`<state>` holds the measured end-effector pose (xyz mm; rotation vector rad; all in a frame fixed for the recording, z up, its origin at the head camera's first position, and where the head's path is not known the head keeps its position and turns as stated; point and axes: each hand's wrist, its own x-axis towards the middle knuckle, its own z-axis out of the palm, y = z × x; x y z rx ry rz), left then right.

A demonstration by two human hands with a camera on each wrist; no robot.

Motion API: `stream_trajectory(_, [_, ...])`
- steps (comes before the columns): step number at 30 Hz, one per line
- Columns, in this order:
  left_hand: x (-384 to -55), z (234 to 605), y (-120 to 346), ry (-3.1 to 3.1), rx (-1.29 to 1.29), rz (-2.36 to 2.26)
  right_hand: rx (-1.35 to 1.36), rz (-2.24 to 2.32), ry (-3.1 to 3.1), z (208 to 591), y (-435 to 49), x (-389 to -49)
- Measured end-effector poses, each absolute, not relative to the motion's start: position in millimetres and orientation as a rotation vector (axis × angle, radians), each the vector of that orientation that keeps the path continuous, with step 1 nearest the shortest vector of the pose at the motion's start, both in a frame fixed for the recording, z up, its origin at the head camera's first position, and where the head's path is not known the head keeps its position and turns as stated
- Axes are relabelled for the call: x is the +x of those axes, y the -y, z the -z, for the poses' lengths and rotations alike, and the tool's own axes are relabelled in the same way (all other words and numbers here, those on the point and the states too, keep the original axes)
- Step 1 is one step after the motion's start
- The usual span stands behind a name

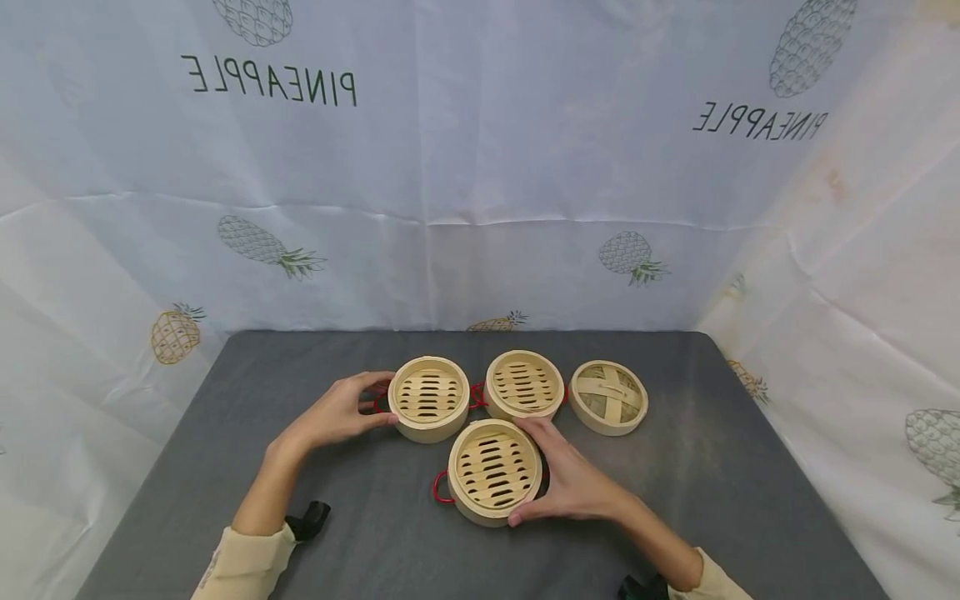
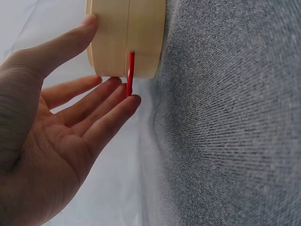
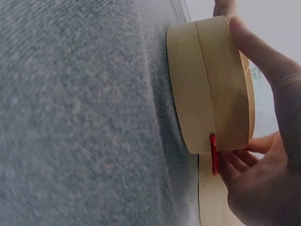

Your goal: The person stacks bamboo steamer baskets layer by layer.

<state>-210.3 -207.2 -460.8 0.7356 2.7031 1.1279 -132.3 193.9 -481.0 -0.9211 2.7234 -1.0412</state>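
In the head view, a round bamboo steamer basket (image 1: 495,472) with a slatted bottom and red side handles stands nearest the front. My right hand (image 1: 573,479) grips its right side, thumb in front and fingers behind; the right wrist view shows its red handle (image 3: 214,154) beside the fingers. Farther left is a second steamer basket (image 1: 428,400). My left hand (image 1: 337,410) lies around its left side, thumb tip touching the wall, fairly straight fingers by its red handle (image 2: 130,73). Whether those fingers press on the wall is unclear.
Behind the front basket stands another slatted steamer basket (image 1: 523,385), with red handles. To its right sits a woven bamboo lid (image 1: 609,397). All are on a grey cloth-covered table (image 1: 360,533), backed by a white pineapple-print curtain (image 1: 480,167).
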Motion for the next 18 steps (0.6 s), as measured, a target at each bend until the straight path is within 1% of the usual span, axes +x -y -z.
stream_trajectory(18, [-209.7, 460.1, 205.9, -2.706, 0.739, -1.123, -0.817, 1.115, -2.638, 486.6, -185.3, -131.3])
